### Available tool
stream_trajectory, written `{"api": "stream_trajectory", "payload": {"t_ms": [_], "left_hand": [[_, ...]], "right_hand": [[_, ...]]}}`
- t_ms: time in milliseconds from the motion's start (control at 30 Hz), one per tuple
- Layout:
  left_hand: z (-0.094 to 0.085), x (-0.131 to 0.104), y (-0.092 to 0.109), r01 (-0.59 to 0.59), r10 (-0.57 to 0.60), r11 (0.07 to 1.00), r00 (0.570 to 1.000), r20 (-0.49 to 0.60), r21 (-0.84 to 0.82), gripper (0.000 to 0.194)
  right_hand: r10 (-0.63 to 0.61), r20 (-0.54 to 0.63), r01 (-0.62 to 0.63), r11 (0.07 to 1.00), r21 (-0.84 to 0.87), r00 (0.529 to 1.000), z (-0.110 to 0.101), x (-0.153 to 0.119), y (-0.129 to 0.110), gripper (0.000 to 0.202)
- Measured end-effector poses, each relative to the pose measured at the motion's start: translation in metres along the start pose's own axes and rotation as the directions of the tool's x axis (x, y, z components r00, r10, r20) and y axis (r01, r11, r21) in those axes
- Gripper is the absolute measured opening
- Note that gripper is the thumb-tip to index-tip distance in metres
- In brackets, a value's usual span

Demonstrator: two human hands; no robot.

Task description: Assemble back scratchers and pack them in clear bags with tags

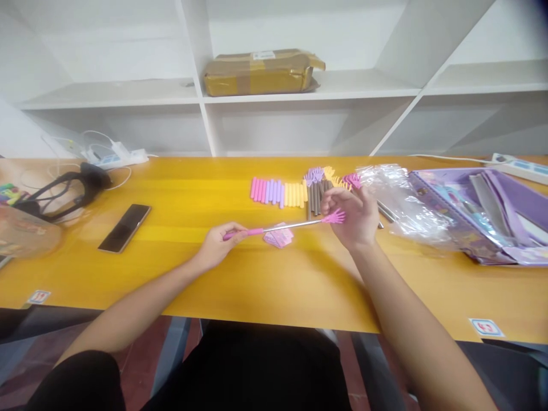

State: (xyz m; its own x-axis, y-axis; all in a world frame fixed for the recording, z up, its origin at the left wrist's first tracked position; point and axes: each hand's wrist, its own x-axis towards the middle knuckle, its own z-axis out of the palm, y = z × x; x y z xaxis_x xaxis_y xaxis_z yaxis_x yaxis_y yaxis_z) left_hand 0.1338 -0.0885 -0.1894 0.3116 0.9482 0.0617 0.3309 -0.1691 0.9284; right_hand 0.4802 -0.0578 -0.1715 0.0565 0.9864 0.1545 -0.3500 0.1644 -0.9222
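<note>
A back scratcher (295,226) with a pink handle, a metal rod and a pink hand-shaped head is held level above the table. My left hand (220,244) is closed round its pink handle. My right hand (353,217) has its fingers apart, with the pink head in front of its palm. Below the rod lie some pink cards (279,236). Behind are a row of pink, purple and yellow handles (274,193), several metal rods (315,200) with purple heads (314,174), and a group of magenta heads (353,180).
Clear plastic bags (411,208) and a purple box (483,217) lie on the right. A phone (125,228), black straps (77,188) and a power strip (124,157) are on the left. A taped parcel (261,74) rests on the shelf.
</note>
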Motion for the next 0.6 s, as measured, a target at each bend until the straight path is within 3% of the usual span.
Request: {"api": "stream_trajectory", "payload": {"t_ms": [600], "left_hand": [[0.001,-0.008,-0.005,-0.091,0.103,0.976,0.993,-0.052,0.198,0.034]], "right_hand": [[-0.041,0.037,0.046,0.988,-0.145,0.998,0.009,-0.007,0.020,0.049]]}}
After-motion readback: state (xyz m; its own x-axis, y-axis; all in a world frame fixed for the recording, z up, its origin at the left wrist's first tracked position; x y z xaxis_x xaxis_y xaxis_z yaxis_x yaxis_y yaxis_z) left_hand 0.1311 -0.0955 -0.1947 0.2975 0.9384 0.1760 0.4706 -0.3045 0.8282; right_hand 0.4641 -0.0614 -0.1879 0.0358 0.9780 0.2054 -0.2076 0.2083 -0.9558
